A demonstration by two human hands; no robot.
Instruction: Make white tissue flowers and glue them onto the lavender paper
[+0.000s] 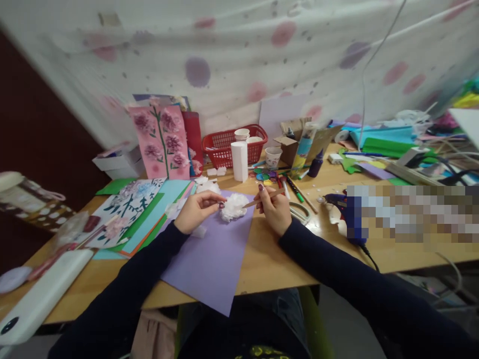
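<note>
A ruffled white paper flower (232, 208) lies over the upper part of a purple sheet of paper (209, 259). With fingertips and thumb pinched together, my left hand (198, 209) grips its left edge. My right hand (276, 209) is closed around a thin, flat wooden stick (251, 203), held at a slant. The stick's pointed end meets the right side of the flower, and its other end shows past my fingers. More crumpled white paper (207, 186) lies just behind my left hand.
A blue glue gun (346, 214) with a cord lies on the right, near a roll of tape (299, 212). Behind the flower stand a white roll (239, 162), a red basket (217, 149) and a paper cup (273, 157). Coloured sheets (149, 219) are stacked on the left.
</note>
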